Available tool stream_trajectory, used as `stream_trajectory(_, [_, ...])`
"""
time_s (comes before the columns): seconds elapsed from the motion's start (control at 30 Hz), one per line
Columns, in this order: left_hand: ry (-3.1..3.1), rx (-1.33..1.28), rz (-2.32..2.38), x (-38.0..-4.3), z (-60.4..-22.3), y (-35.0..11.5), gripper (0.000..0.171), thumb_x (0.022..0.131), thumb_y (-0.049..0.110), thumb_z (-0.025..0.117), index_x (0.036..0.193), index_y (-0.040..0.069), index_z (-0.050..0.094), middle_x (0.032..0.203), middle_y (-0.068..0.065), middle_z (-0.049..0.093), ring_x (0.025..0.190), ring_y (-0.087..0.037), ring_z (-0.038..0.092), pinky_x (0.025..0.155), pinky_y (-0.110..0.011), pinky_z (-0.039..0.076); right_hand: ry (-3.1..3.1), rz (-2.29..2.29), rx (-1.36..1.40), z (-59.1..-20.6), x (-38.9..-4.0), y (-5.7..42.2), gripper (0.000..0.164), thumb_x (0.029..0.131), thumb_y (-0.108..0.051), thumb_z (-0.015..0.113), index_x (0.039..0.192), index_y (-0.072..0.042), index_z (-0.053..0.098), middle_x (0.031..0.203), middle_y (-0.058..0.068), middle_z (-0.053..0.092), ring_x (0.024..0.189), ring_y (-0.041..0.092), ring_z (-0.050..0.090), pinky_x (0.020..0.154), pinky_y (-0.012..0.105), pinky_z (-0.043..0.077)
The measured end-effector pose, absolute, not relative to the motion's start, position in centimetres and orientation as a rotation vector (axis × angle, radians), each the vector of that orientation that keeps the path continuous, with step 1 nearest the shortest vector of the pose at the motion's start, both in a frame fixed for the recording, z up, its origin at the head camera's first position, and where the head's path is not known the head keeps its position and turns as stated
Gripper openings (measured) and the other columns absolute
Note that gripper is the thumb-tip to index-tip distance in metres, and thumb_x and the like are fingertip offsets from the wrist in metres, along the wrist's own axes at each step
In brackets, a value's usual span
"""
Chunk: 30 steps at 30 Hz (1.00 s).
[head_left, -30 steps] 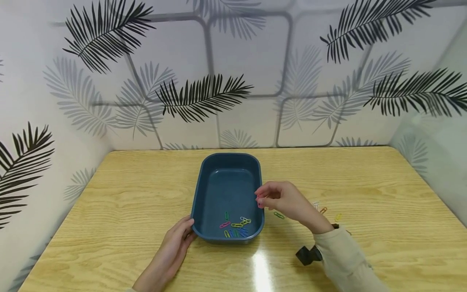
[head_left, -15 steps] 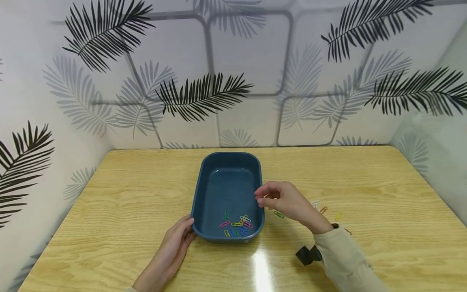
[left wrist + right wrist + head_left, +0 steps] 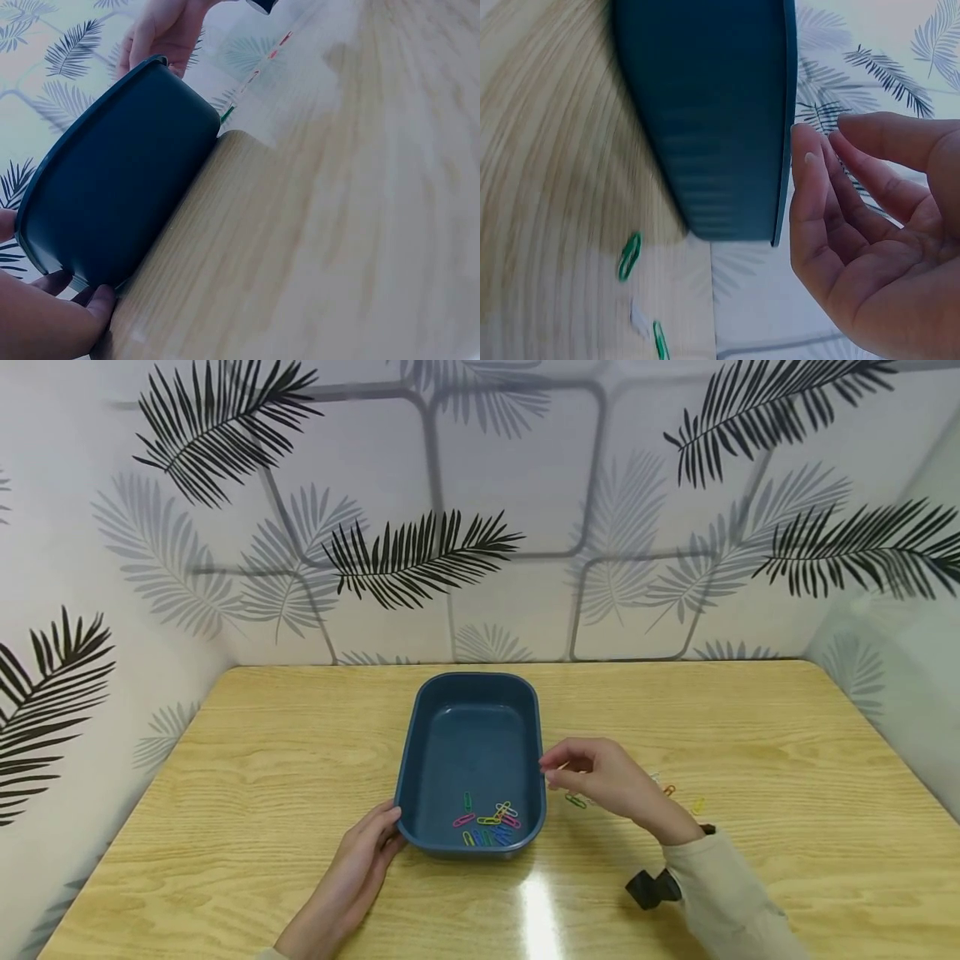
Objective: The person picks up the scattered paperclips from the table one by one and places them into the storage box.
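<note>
A dark blue tray stands on the table with several colored paper clips lying near its front end, among them a pink paper clip and a green one. My left hand grips the tray's front left corner; in the left wrist view its thumb is at the rim and the fingers lie against the wall. Just beside the right rim is my right hand, with nothing between its loosely bent fingers. In the right wrist view a gap shows between thumb and fingertips.
Right of the tray, a green paper clip, an orange paper clip and a yellow one lie on the wooden table, with pale clips partly hidden by the right hand. A leaf-patterned wall rises behind the table.
The right hand let go of a pink paper clip, which dropped into the tray among the others. It has since moved a little to the right. The left hand stayed at the tray's corner.
</note>
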<state>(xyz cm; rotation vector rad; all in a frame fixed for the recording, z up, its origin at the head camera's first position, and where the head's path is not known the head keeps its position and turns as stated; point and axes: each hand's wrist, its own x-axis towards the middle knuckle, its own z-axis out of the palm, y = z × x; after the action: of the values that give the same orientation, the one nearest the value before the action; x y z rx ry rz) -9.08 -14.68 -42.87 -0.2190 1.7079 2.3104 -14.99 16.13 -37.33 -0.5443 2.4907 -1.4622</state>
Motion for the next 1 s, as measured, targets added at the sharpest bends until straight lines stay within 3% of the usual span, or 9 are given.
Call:
stream_trajectory(0.3, [1.714,-0.203,2.319,-9.2,-43.0,-14.4,0.049,0.102,0.021,0.047,0.138,-0.011,0.039,0.137,-0.020,0.045,0.120,-0.019,0.047,0.101,-0.027,0.041,2.515,-1.434,-0.454,-37.9,-14.8,19.3,0.025,0.094,-0.013,0.064,0.111,0.004,0.066,0.094,0.013,0.068,0.086,0.031,0.065,0.069,0.042,0.055])
stream_trajectory(0.57, [1.725,-0.197,2.331,-9.3,-43.0,-14.4,0.047,0.101,0.019,0.046,0.136,-0.013,0.040,0.132,-0.019,0.048,0.117,-0.019,0.049,0.099,-0.027,0.042,2.522,-1.439,-0.380,-38.3,-14.1,23.8,0.033,0.096,-0.018,0.062,0.117,0.007,0.061,0.107,0.017,0.066,0.090,0.023,0.065,0.072,0.036,0.056])
stream_trajectory(1.0, [1.716,-0.225,2.345,-9.0,-43.0,-14.5,0.048,0.102,0.018,0.045,0.138,-0.013,0.038,0.134,-0.019,0.046,0.116,-0.017,0.050,0.099,-0.027,0.042,2.678,-1.209,-0.258,-39.3,-13.1,30.6,0.033,0.095,-0.017,0.064,0.117,0.007,0.061,0.098,0.009,0.066,0.085,0.014,0.063,0.070,0.029,0.054])
